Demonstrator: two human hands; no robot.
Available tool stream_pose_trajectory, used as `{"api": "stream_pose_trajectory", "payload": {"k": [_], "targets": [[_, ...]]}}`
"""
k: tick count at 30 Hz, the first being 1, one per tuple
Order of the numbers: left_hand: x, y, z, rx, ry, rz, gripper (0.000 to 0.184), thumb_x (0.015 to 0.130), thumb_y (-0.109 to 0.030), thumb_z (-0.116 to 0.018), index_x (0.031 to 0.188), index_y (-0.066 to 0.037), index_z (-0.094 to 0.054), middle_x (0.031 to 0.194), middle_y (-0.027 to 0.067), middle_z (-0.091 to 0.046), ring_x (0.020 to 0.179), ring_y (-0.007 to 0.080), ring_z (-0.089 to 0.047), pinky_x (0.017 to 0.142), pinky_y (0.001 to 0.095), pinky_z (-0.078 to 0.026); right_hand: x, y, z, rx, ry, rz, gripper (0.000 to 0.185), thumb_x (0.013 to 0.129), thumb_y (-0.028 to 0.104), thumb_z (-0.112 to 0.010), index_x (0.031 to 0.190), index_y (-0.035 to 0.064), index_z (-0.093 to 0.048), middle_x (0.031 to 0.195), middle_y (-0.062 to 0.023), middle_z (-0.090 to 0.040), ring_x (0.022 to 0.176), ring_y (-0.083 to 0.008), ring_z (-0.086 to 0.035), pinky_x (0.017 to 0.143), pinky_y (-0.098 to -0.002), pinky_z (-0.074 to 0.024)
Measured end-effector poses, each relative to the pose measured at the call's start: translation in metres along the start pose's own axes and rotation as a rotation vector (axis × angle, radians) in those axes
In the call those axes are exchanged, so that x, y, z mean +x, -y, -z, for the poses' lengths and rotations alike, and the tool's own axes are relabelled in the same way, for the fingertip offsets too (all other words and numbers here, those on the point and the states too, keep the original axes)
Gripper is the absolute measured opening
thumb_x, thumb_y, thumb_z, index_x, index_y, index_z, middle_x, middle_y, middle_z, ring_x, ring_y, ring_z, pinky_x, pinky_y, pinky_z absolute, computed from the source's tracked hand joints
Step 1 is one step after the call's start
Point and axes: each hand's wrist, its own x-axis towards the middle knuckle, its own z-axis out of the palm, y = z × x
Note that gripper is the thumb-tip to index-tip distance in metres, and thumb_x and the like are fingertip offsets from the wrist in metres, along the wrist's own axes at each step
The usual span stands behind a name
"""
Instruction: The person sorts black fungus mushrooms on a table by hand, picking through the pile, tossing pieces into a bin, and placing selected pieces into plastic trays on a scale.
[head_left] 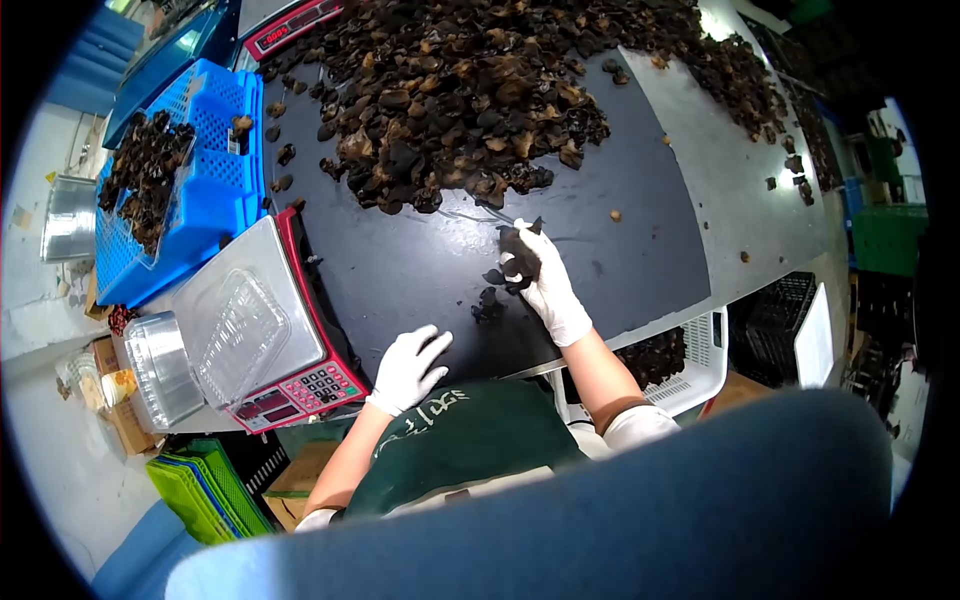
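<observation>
White gloves cover both hands. My right hand [548, 285] is closed around several dark, curled fungus pieces [519, 256] above the black mat [640, 240]. Just left of it, a few loose dark pieces [488, 306] lie on the mat. My left hand [408, 370] rests at the mat's near edge, beside the red-edged scale, with its fingers apart and nothing in it. A clear plastic tray [245, 325] sits on the metal plate of the scale [290, 270]. Beyond my hands spreads a large heap of dark brown fungus pieces [440, 110].
A blue crate [225, 165] at the left bears a clear tray of dark pieces [150, 175]. Stacked clear trays [165, 370] stand left of the scale. A white basket [705, 365] with dark pieces is below the table edge at right, near black crates [775, 325].
</observation>
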Motion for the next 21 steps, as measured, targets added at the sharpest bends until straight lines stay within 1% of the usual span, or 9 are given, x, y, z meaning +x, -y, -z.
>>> {"api": "stream_pose_trajectory", "payload": {"k": [4,6,10,12,14,15,16,19,21], "targets": [[0.019,0.011,-0.017,-0.056,-0.063,0.031,0.015,0.079,-0.008,-0.067,0.094,-0.008,-0.063,0.092,0.0103,-0.059,0.086,0.0283,-0.061,0.074,0.0345,-0.051,0.000,0.008,0.010,0.360,-0.003,-0.132,0.013,0.094,0.025,-0.064,0.097,0.0127,-0.062,0.082,-0.0024,-0.061,0.063,-0.0194,-0.060,0.045,-0.0261,-0.0450],[0.042,0.005,-0.017,-0.167,-0.234,0.047,0.016,0.081,-0.002,-0.062,0.097,-0.006,-0.061,0.091,0.0135,-0.057,0.083,0.0319,-0.059,0.072,0.0371,-0.051,-0.004,0.015,0.014,0.364,-0.023,-0.123,0.014,0.095,0.027,-0.062,0.095,0.0127,-0.062,0.080,-0.0023,-0.060,0.062,-0.0189,-0.059,0.044,-0.0258,-0.0446],[0.093,-0.007,-0.030,-0.169,-0.233,-0.013,0.025,0.082,-0.001,-0.060,0.107,-0.004,-0.058,0.102,0.0198,-0.055,0.096,0.0377,-0.056,0.081,0.0393,-0.050,-0.015,0.026,0.016,0.319,-0.150,-0.104,0.021,0.098,0.031,-0.056,0.089,0.0122,-0.060,0.075,-0.0017,-0.056,0.057,-0.0160,-0.054,0.042,-0.0247,-0.0427],[0.116,-0.012,-0.044,-0.088,-0.231,-0.086,0.035,0.084,-0.016,-0.063,0.115,-0.001,-0.056,0.116,0.0218,-0.052,0.108,0.0388,-0.051,0.093,0.0450,-0.044,-0.013,0.028,0.025,0.329,-0.092,-0.056,0.023,0.099,0.031,-0.055,0.088,0.0119,-0.059,0.072,-0.0017,-0.054,0.055,-0.0147,-0.051,0.041,-0.0251,-0.0418],[0.126,-0.021,-0.049,0.092,-0.153,-0.143,0.045,0.079,-0.020,-0.069,0.118,-0.001,-0.056,0.116,0.0198,-0.053,0.105,0.0382,-0.052,0.090,0.0441,-0.045,-0.018,0.033,0.025,0.314,-0.169,-0.052,0.024,0.100,0.032,-0.054,0.086,0.0119,-0.057,0.070,-0.0009,-0.051,0.054,-0.0134,-0.048,0.040,-0.0247,-0.0397],[0.127,-0.027,-0.049,0.189,-0.053,-0.175,0.050,0.077,-0.026,-0.071,0.118,-0.002,-0.057,0.116,0.0179,-0.053,0.102,0.0348,-0.053,0.086,0.0430,-0.045,-0.019,0.033,0.032,0.357,-0.054,-0.067,0.021,0.098,0.031,-0.056,0.087,0.0133,-0.060,0.069,-0.0001,-0.055,0.054,-0.0144,-0.052,0.041,-0.0246,-0.0411],[0.124,-0.020,-0.059,0.219,-0.032,-0.238,0.044,0.077,-0.026,-0.072,0.114,-0.005,-0.060,0.111,0.0133,-0.055,0.097,0.0305,-0.054,0.081,0.0400,-0.046,-0.020,0.033,0.038,0.399,0.059,-0.082,0.018,0.097,0.031,-0.059,0.089,0.0146,-0.062,0.069,0.0008,-0.058,0.054,-0.0154,-0.055,0.041,-0.0244,-0.0424],[0.118,-0.006,-0.067,0.205,0.053,-0.312,0.036,0.077,-0.022,-0.072,0.108,-0.008,-0.061,0.101,0.0096,-0.057,0.091,0.0277,-0.056,0.074,0.0360,-0.048,-0.019,0.028,0.045,0.396,0.003,-0.075,0.018,0.097,0.032,-0.058,0.089,0.0157,-0.061,0.068,0.0021,-0.055,0.054,-0.0144,-0.053,0.040,-0.0247,-0.0402],[0.119,-0.002,-0.066,0.066,-0.120,-0.310,0.025,0.082,-0.015,-0.069,0.104,-0.008,-0.061,0.092,0.0067,-0.059,0.080,0.0210,-0.057,0.066,0.0305,-0.048,-0.017,0.026,0.043,0.457,0.133,-0.110,0.016,0.096,0.032,-0.060,0.092,0.0159,-0.062,0.076,0.0018,-0.058,0.059,-0.0148,-0.056,0.044,-0.0246,-0.0395]]}}
